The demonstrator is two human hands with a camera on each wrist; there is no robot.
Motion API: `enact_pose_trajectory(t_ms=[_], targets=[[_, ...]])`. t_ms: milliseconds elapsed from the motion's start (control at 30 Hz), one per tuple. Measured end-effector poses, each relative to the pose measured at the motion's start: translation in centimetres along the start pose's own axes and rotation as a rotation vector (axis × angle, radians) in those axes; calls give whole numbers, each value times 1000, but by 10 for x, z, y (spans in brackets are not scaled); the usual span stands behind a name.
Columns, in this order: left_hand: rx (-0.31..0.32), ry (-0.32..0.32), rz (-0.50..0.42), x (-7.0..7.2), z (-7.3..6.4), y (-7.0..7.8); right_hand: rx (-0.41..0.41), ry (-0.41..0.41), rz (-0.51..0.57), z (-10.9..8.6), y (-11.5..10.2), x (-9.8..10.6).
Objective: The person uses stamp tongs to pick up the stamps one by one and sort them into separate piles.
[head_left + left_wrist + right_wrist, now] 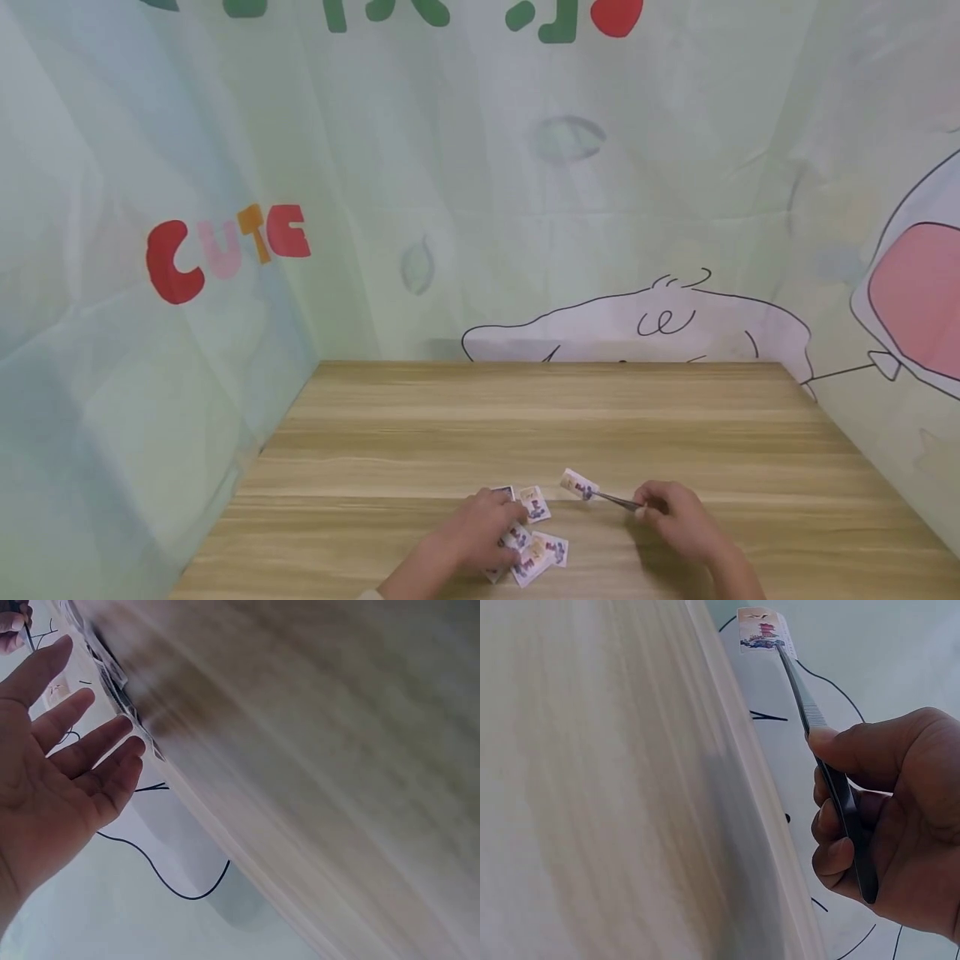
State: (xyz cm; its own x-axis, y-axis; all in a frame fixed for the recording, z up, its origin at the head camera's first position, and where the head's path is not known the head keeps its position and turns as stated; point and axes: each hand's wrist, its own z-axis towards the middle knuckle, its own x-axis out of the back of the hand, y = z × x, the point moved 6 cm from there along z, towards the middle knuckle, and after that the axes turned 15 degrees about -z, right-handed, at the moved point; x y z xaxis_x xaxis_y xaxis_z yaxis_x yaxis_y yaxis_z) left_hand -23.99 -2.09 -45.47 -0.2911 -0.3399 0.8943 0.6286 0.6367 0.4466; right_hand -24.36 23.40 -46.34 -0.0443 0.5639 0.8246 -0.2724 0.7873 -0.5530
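My right hand [678, 521] grips a pair of dark metal tweezers [832, 776], its fingers and thumb wrapped round the shanks. Their tips pinch the edge of a small postage stamp [763, 631], printed with a red pagoda-like building above blue shapes. That stamp is held up off the tabletop. Over a loose group of similar stamps [534, 558] lies my left hand [480, 529], hiding part of them. Its fingers are spread and slightly bent, with the fingertips at or just above the stamps; exact contact cannot be told. One stamp [534, 503] lies just right of those fingers.
The wood-grain table [420, 425] reaches back to a pale printed cloth backdrop [450, 183]. Similar cloth [112, 333] hangs along the left side, with coloured letters on it.
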Motion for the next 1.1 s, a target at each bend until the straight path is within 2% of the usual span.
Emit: enact_pose_trajectory(t_ms=[333,767,1100], targets=[[-8,-20,88,-5,10,6,-63,54,-40,0,17,16],[3,-43,65,-13,13,2,-158,46,-10,-4,38,37],[4,-64,12,-12,12,0,-171,80,-47,-3,63,53]])
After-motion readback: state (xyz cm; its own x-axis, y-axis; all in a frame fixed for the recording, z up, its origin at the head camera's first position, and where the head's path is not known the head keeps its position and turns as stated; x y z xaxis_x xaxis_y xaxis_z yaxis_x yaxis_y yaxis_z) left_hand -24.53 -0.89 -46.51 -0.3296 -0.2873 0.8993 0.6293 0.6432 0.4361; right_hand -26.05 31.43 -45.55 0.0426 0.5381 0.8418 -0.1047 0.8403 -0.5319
